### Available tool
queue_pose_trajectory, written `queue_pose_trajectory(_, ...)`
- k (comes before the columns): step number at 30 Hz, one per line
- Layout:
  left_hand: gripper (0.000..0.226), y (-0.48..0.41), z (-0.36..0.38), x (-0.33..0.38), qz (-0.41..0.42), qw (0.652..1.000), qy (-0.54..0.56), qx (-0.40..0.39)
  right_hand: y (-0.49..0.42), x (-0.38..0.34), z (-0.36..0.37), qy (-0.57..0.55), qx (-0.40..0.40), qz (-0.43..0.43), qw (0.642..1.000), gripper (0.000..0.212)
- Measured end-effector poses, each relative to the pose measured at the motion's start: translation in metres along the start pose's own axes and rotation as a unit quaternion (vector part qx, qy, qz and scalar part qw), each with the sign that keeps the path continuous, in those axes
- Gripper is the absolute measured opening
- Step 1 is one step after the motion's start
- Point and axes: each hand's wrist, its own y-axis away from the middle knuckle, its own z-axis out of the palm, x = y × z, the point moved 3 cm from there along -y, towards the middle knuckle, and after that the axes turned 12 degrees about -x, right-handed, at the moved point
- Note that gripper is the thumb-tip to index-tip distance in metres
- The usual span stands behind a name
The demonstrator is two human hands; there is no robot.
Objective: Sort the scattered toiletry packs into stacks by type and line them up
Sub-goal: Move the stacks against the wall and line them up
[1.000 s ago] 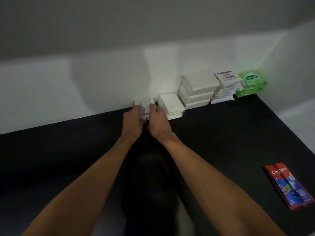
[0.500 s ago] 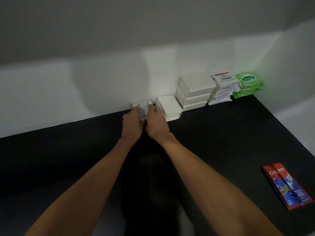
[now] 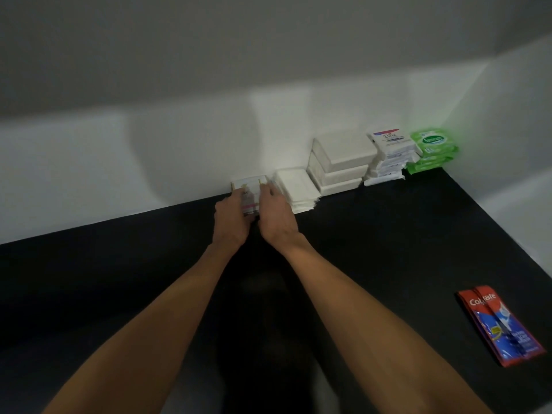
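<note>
A: Now, the item at the left end of the row: what was it, and where?

B: Pink-striped white packs point(image 3: 249, 195), one small stack, on the black counter point(image 3: 388, 249) against the wall, just beside the flat white sachets point(image 3: 295, 189). The left hand point(image 3: 231, 218) clasped its left side and the right hand point(image 3: 276, 215) its right. Fingers lay along the edges; thumbs were hidden.

A: And rightward?

B: White boxes point(image 3: 343, 161), three high; Dove packs point(image 3: 388, 144); green Sanicare wipes point(image 3: 433, 144) in the corner. Colgate sachets point(image 3: 495, 324) lay well apart, near the front right, not yet in line.

A: Handling note?

B: Squaring up, I judged. The stack wanted even pressure from both sides and its back edge flush to the wall. The sachet pile looked loose, so nudging it was the risk. Releasing straight outward seemed wisest, lest the top pack slide.
</note>
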Motion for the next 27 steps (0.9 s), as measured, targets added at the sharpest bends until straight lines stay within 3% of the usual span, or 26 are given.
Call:
queue_pose_trajectory(4,0.054,0.017,-0.009,0.013,0.004,1.000,0.008,0.020,0.024,-0.005,-0.018,-0.030,0.033,-0.012,0.999,0.061)
queue_pose_trajectory(12,0.054,0.078,0.000,0.061,-0.033,0.999,0.021,0.017,0.124,0.025,-0.069,-0.054,0.111,0.002,0.992,0.039)
queue_pose_trajectory(15,0.048,0.106,0.015,0.089,0.004,1.000,0.023,0.003,0.166,0.050,-0.089,-0.028,0.128,0.028,0.991,0.035)
queue_pose_trajectory(21,0.045,0.156,0.063,0.131,0.018,0.995,0.080,-0.053,0.251,0.134,-0.121,0.012,0.138,0.110,0.984,0.031)
queue_pose_trajectory(27,0.042,0.202,0.116,0.158,0.014,0.983,0.090,-0.157,0.331,0.231,-0.144,0.031,0.139,0.266,0.953,0.038)
